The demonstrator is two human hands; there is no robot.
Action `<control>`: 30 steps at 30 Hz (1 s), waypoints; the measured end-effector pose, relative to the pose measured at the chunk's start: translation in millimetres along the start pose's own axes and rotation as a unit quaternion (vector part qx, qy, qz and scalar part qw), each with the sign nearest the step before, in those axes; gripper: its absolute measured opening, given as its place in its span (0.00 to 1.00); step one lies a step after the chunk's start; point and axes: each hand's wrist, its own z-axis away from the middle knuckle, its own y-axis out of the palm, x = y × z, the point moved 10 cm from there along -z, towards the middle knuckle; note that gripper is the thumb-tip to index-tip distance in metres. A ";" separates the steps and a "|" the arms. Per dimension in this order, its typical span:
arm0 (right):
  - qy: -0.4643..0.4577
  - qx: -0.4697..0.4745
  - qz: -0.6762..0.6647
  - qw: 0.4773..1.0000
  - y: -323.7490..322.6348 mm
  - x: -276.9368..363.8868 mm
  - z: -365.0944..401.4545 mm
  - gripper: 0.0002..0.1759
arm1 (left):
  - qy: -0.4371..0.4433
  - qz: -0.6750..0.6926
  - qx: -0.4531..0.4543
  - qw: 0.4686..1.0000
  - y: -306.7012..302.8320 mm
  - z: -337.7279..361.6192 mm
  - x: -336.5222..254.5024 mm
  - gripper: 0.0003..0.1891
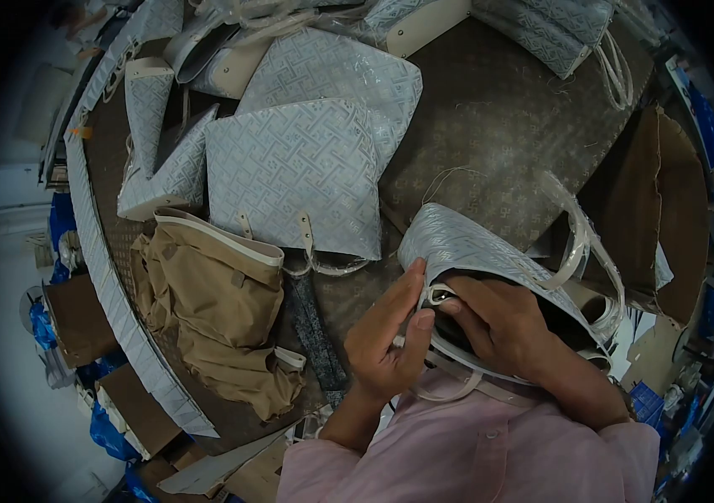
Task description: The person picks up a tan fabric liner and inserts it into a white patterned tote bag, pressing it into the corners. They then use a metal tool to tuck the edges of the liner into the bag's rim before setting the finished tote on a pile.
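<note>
A silvery-blue handbag [478,243] with a woven-line pattern lies tilted against my body, its mouth toward me. My left hand [390,339] pinches the corner of its rim from outside, thumb and fingers on the pale edge. Reaching over the dark opening, my right hand [499,318] has its fingertips on the same corner. Between the two hands shows a pale looped edge with a small shiny metal piece [441,295]; its exact kind is hard to make out. A clear-wrapped strap handle [579,243] stands up at the bag's right side.
Finished-looking patterned bags [294,172] lie left of centre, with more along the table's far edge. A brown fabric lining [218,302] is at the left, beside a dark speckled strip [316,344]. An open cardboard box [650,218] stands at the right. Loose thread lies on the brown table [491,142].
</note>
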 end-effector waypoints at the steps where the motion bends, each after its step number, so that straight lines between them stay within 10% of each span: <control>1: 0.004 0.003 0.031 1.000 -0.4 1.0 0.1 0.11 | 0.006 -0.009 -0.001 1.000 -0.1 0.0 -1.0 0.16; 20: 0.034 0.015 -0.033 0.999 -3.1 2.4 -9.7 0.14 | -0.044 -0.054 0.034 0.997 -2.7 -22.6 0.6 0.08; 25: 0.049 0.098 -0.045 0.993 13.5 -6.3 2.2 0.30 | -0.115 -0.034 0.017 0.993 -7.0 -23.8 23.6 0.09; 30: 0.237 0.059 -0.263 0.933 5.4 -29.2 11.3 0.30 | -0.141 -0.058 0.006 0.988 -15.6 -26.8 31.3 0.09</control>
